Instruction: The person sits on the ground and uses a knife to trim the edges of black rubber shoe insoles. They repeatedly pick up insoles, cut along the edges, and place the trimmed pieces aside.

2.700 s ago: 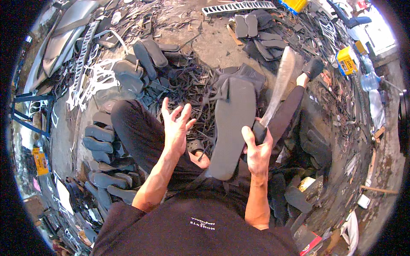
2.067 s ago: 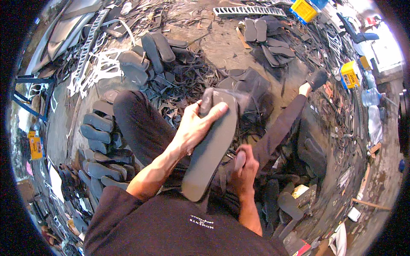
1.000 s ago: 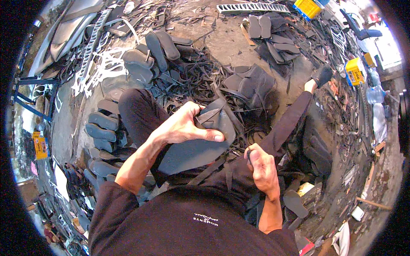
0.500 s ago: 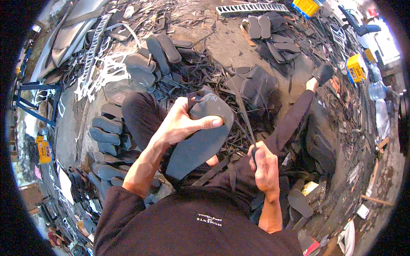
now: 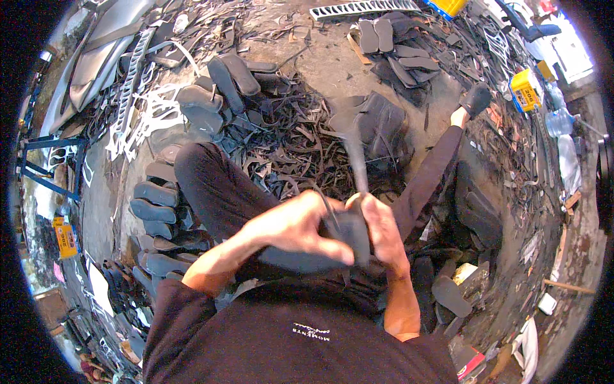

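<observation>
Over the lap, the left hand (image 5: 291, 227) clasps a dark rubber sole (image 5: 300, 259); the right hand (image 5: 382, 233) grips a blurred knife (image 5: 355, 163) against it.

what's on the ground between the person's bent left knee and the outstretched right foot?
In the head view, a heap of dark rubber strips and a pile of dark sheets lie between left knee and right foot.

A yellow box (image 5: 526, 89) stands upper right; a yellow-orange sign (image 5: 64, 237) stands far left.
</observation>
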A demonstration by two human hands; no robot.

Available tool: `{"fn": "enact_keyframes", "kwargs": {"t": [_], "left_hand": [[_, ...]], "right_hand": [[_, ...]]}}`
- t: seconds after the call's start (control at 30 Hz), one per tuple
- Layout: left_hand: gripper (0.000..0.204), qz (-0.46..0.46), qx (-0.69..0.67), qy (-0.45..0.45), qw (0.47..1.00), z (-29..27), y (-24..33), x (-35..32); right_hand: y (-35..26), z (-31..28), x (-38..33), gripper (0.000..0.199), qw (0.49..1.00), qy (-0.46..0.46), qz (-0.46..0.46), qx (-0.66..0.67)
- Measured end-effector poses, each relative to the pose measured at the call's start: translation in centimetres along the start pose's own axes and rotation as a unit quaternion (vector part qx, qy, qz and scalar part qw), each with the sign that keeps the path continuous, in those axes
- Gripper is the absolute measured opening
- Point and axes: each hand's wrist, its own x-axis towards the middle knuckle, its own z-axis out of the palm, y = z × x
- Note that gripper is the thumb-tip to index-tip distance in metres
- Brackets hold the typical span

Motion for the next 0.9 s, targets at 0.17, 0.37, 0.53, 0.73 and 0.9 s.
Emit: {"fn": "enact_keyframes", "kwargs": {"t": [0.17, 0.37, 0.53, 0.73, 0.9], "left_hand": [[0.041, -0.065, 0.043, 0.188, 0.979, -2.6, -2.2, 0.9], [0.061, -0.015, 0.529, 0.543, 0.652, -10.3, -10.1, -0.6], [0.057, 0.026, 0.098, 0.655, 0.749, -10.2, -4.2, -1.7], [0.093, 0.182, -0.293, 0.545, 0.764, 1.7, -3.4, 5.1], [0.097, 0.146, -0.312, 0.658, 0.67, -1.8, -2.8, 5.5]], "right_hand": [[-1.8, 0.9, -0.8, 0.025, 0.996, 0.046, 0.027, 0.066], [-1.3, -1.0, -1.1, 0.028, 0.947, 0.276, -0.003, 0.165], [-1.3, -0.3, -0.4, 0.027, 0.854, 0.43, -0.064, 0.286], [-0.6, 7.1, 1.9, 0.018, 0.942, 0.232, 0.024, 0.24], [1.3, 5.5, 0.4, 0.031, 0.983, 0.148, -0.074, -0.077]]}}
